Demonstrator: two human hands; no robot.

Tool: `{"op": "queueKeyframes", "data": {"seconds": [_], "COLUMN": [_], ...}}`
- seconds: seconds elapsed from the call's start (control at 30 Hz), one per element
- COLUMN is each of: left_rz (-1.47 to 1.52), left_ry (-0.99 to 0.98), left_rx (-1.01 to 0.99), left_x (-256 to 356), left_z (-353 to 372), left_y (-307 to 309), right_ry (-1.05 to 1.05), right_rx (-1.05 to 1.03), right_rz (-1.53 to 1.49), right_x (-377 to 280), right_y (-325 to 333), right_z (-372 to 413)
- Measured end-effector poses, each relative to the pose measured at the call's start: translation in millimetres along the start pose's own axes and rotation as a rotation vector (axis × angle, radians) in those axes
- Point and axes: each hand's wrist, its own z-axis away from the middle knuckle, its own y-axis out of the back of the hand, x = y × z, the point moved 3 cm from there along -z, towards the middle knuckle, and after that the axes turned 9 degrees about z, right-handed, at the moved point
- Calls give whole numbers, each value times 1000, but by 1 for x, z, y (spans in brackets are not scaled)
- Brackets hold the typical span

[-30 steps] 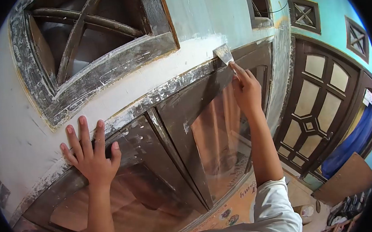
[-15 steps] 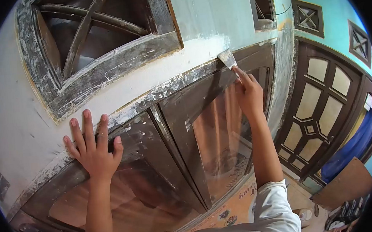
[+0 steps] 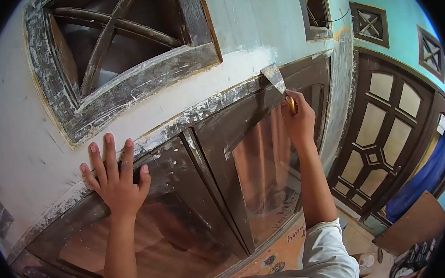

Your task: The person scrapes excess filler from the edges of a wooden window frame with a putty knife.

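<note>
My right hand [image 3: 299, 115] is closed around the yellowish handle of a putty knife [image 3: 274, 78]. Its wide, pale-smeared blade overlaps the upper edge of the dark brown window frame [image 3: 241, 109], right by a fresh white patch of filler [image 3: 250, 58] on the wall. Well to the left, my left hand [image 3: 120, 190] lies flat with fingers spread, its fingertips on the white wall and its palm over the scuffed top rail [image 3: 160, 132]. White smears and flakes mark that rail.
Above is a vent opening with a crossed wooden lattice [image 3: 109, 27]; a smaller vent [image 3: 316, 8] sits farther right. A panelled brown door [image 3: 381, 128] stands on the right, with blue cloth [image 3: 416, 182], a leaning brown board [image 3: 411, 224] and dark footwear [image 3: 411, 260] near the floor.
The putty knife has turned in my right hand, showing more of its blade and handle, and sits slightly lower. My left hand remains spread on the wall; the view has shifted a little.
</note>
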Motion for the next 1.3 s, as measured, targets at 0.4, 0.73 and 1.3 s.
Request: {"op": "queueKeyframes", "data": {"seconds": [0.4, 0.73, 1.3], "left_rz": [9, 11, 31], "left_ry": [-2, 0, 4], "left_rx": [10, 9, 17], "left_x": [0, 0, -1], "left_z": [-1, -1, 0], "left_y": [0, 1, 1], "right_ry": [93, 8, -507], "right_rx": [55, -5, -668], "right_rz": [-88, -104, -973], "right_x": [-8, 2, 25], "right_y": [7, 6, -3], "right_z": [-10, -13, -4]}}
